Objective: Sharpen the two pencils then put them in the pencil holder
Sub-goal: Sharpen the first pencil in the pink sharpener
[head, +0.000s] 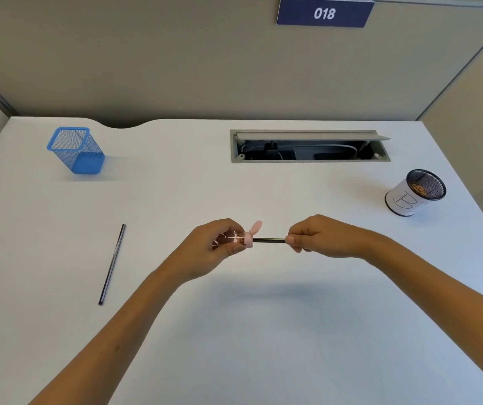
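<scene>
Meanwhile, left hand (216,244) grips clear pink sharpener (244,239); right hand (319,238) pinches slim dark pencil (269,240).

Office cubicle workstation. You sit at a plain white desk (263,331) enclosed by grey-beige fabric partition walls (146,59); a navy station placard reading "018" (325,13) hangs on the partition, and a grey recessed cable hatch (310,146) is open in the desktop.

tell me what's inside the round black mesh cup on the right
Brownish bits, likely pencil shavings, show through the rim of the black mesh cup. Its white paper wrap hides anything lower down.
</scene>
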Demonstrator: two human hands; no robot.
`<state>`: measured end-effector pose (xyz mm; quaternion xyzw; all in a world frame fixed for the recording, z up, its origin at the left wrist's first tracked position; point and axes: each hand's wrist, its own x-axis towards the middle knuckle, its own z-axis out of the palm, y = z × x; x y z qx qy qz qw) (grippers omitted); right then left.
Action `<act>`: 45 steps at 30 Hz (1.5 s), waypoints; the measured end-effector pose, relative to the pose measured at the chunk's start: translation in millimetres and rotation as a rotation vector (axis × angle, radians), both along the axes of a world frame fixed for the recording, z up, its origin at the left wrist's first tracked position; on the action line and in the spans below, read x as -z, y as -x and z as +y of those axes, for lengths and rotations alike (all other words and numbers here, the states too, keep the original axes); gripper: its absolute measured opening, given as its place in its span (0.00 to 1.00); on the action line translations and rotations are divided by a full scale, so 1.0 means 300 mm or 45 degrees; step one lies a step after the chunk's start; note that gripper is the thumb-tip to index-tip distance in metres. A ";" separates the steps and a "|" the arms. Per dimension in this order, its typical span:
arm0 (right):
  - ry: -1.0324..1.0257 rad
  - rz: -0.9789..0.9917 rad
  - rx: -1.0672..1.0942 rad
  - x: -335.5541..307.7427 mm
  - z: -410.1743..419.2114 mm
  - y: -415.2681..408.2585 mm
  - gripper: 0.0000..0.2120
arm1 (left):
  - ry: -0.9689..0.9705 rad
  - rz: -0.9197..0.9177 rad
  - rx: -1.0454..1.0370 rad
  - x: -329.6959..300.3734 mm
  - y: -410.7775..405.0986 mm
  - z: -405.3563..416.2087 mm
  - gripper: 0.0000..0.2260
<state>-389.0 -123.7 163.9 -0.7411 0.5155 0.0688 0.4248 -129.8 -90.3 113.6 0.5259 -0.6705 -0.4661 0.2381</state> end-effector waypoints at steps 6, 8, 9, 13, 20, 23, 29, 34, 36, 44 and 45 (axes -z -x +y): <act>0.394 0.033 -0.201 0.002 0.004 0.004 0.08 | -0.333 0.169 0.002 -0.017 -0.008 -0.015 0.15; 0.757 0.097 -0.278 0.008 0.001 0.013 0.08 | -0.498 0.309 0.004 -0.023 -0.001 -0.013 0.18; 0.941 0.105 -0.316 0.012 0.000 0.019 0.09 | -0.579 0.361 0.000 -0.026 0.005 -0.013 0.17; 1.338 0.035 -0.492 0.037 0.001 0.028 0.14 | -0.784 0.421 -0.010 -0.033 0.023 -0.011 0.17; 0.863 0.136 -0.248 0.043 0.015 0.006 0.16 | -0.250 0.122 0.007 0.001 0.014 0.005 0.11; 0.299 -0.037 0.013 0.033 0.011 -0.005 0.14 | 0.170 0.040 0.010 0.025 0.018 0.013 0.05; -0.138 -0.120 0.079 -0.025 0.020 -0.023 0.14 | 0.066 0.062 0.056 0.036 0.005 0.009 0.06; 0.564 0.194 -0.299 -0.050 0.011 -0.042 0.10 | -0.446 0.357 0.071 0.021 -0.010 -0.014 0.19; 0.892 0.244 -0.408 -0.038 0.013 -0.036 0.11 | -0.593 0.464 0.044 0.024 -0.013 -0.021 0.17; 1.155 0.189 -0.433 0.033 0.039 -0.030 0.15 | -0.573 0.430 0.028 0.014 0.003 0.001 0.16; 1.062 0.197 -0.389 0.035 0.037 -0.031 0.15 | -0.454 0.326 0.021 0.013 0.004 0.008 0.15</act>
